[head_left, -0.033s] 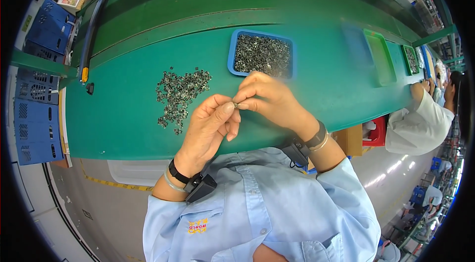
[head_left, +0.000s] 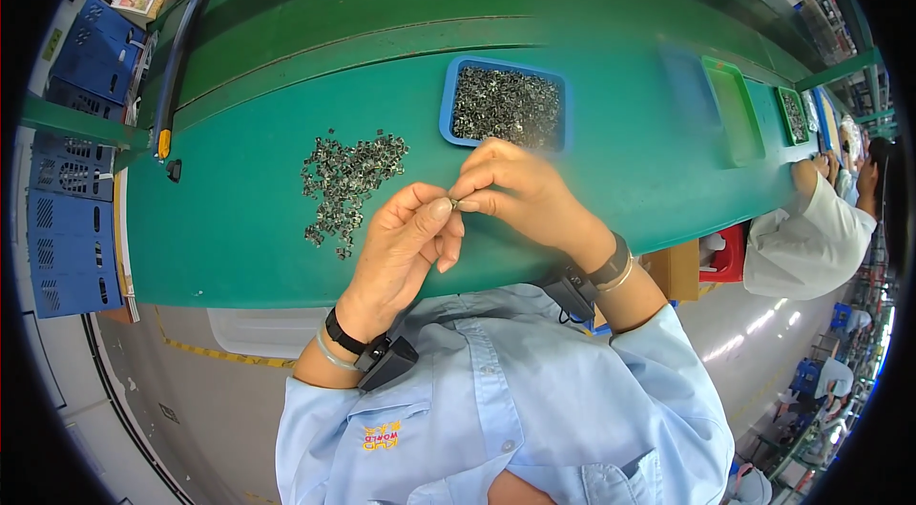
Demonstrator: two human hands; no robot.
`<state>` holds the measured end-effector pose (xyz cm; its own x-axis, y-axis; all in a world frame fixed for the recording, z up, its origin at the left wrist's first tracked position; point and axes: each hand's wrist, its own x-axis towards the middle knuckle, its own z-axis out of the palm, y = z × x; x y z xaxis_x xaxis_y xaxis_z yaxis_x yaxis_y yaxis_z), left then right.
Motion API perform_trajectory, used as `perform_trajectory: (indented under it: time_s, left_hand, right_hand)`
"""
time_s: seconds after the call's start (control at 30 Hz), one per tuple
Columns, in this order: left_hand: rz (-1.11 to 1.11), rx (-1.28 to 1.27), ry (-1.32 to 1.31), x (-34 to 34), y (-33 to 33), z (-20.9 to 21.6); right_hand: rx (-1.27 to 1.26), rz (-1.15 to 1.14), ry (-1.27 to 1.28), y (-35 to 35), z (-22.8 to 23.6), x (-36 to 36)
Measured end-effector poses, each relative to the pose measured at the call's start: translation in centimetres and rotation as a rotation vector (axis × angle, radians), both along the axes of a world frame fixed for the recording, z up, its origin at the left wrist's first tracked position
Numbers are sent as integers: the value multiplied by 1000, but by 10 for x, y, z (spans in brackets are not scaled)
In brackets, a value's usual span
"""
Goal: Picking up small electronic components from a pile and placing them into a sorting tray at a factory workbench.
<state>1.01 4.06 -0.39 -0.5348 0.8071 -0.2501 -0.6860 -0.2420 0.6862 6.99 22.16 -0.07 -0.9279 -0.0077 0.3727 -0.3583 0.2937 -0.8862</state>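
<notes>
My left hand (head_left: 412, 230) and my right hand (head_left: 515, 188) meet over the near part of the green table. Between their thumbs and forefingers they pinch one small metal part (head_left: 454, 203), mostly covered by the fingertips. Its exact kind is too small to make out. Left of my hands lies a loose pile of small black-and-silver parts (head_left: 348, 178) on the tabletop. Just beyond my right hand stands a blue tray (head_left: 446, 104) filled with many similar small parts (head_left: 504, 104).
A green tray (head_left: 760, 137) and a smaller green tray of parts (head_left: 782, 114) sit to the right. A person in a white top (head_left: 811, 247) works there. Blue crates (head_left: 72, 252) stand at the left. The table's near edge runs just before my body.
</notes>
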Motion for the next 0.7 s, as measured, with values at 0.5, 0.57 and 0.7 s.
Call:
perform_trajectory:
  time_s: [0.5,0.57,0.7]
  left_hand:
    - [70,-51,141,7,-1,4]
    - [85,-67,174,8,-1,4]
    - [114,-68,248,9,-1,4]
  right_hand:
    - [-73,-22,48,-10,-5,6]
    - [-93,-25,50,-13,-6,8]
    - [-147,-42,-14,-17,-7,11]
